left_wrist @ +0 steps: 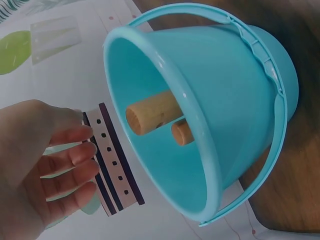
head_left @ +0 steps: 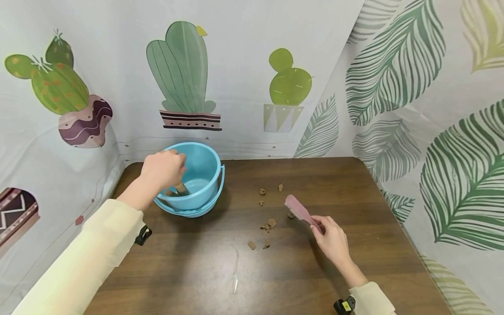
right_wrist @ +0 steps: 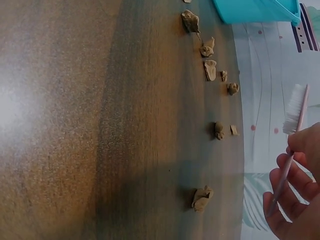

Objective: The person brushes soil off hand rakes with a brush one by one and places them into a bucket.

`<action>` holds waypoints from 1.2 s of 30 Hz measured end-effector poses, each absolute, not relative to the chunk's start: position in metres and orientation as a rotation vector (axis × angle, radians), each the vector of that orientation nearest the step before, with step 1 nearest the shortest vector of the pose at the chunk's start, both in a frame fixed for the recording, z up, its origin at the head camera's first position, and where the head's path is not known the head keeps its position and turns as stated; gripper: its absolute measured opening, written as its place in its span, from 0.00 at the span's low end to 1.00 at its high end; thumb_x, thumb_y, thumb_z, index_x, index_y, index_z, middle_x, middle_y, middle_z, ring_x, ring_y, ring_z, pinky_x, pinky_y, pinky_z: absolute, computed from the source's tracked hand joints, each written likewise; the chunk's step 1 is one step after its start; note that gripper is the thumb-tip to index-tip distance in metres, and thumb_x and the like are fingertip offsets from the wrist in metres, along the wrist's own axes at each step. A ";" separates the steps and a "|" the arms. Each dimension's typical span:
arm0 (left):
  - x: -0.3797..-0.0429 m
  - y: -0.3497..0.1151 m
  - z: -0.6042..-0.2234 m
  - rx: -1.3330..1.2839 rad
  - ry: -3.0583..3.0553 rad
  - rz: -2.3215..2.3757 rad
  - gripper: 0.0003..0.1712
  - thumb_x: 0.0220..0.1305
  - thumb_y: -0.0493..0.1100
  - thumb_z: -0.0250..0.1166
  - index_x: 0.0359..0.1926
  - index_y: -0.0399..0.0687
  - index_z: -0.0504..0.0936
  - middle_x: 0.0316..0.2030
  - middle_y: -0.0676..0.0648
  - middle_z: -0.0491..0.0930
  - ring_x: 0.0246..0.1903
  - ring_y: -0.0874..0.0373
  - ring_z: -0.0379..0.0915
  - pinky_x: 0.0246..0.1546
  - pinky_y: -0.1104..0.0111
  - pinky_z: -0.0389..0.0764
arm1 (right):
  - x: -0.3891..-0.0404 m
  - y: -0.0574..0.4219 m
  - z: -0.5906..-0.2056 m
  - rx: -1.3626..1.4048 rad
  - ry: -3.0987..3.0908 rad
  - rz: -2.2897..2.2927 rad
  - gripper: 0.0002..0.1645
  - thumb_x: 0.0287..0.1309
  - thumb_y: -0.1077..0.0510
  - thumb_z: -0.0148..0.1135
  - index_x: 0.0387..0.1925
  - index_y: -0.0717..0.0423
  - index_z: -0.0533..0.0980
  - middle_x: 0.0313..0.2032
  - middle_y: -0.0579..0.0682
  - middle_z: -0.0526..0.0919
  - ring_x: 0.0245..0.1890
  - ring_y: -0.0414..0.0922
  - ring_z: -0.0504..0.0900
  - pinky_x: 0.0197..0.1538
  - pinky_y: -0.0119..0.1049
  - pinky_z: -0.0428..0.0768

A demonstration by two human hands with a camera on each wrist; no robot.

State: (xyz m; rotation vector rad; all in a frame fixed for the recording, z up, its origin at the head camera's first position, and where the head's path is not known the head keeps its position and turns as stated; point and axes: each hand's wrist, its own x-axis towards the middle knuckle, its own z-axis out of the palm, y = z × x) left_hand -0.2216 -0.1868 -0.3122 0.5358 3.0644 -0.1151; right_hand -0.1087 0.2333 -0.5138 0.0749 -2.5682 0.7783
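Note:
Over the mouth of a light blue bucket (head_left: 202, 194), my left hand (head_left: 162, 168) hangs with its fingers loosely bent. In the left wrist view that hand (left_wrist: 60, 165) holds nothing and is apart from the bucket wall (left_wrist: 225, 95). Inside the bucket stand a thick wooden cylinder (left_wrist: 155, 112) and a thinner wooden one (left_wrist: 182, 132); their lower ends are hidden. My right hand (head_left: 332, 240) grips a pink brush (head_left: 298, 207) by its handle, above the table. White bristles (right_wrist: 295, 107) show in the right wrist view. Several crumpled brown scraps (head_left: 271, 223) lie near the brush.
A thin clear strip (head_left: 235, 282) lies on the brown wooden table (head_left: 189, 275), towards the front. Cloth printed with cacti (head_left: 236, 65) hangs behind and to the left; leaf-print cloth (head_left: 464, 131) covers the right side. The bucket's handle (head_left: 220, 192) is folded down.

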 end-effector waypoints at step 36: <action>-0.193 -0.186 -0.334 0.830 3.286 0.061 0.04 0.55 0.40 0.62 0.29 0.44 0.77 0.22 0.49 0.70 0.20 0.54 0.69 0.14 0.65 0.68 | -0.132 0.257 -0.511 -0.364 -2.811 0.899 0.17 0.57 0.61 0.50 0.48 0.63 0.72 0.36 0.61 0.83 0.30 0.56 0.80 0.31 0.51 0.73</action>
